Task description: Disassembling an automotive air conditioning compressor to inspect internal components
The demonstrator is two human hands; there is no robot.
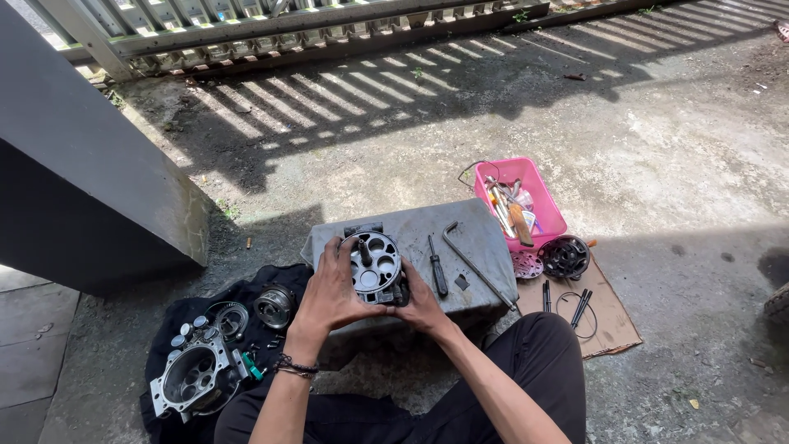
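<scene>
Metal is shining in the middle: a round metal part with holes (374,265) is sitting on a grey block (477,247), and both hands are holding it. The left hand (333,292) is gripping the left side, with its fingers curling up over the rim. The right hand (421,302) is gripping the near right side, tucked low under the part. Both hands are wrapping tight around it. A dark bracelet (294,365) is sitting on the left wrist.

On the block, just right of the part, a screwdriver (438,267) is lying. Further right, a long bent metal bar (477,265) is lying too.

To the right and farther away, a pink basket (538,185) is holding tools. Near it, a round black part (565,256) is sitting at the far edge of a piece of brown cardboard (612,321).

On the left, a black cloth (164,345) is lying on the ground. A big metal case with holes (193,380) is resting on it, and a small round part (274,306) is sitting near the block.

The person is sitting close, wearing black trousers (542,362).
</scene>
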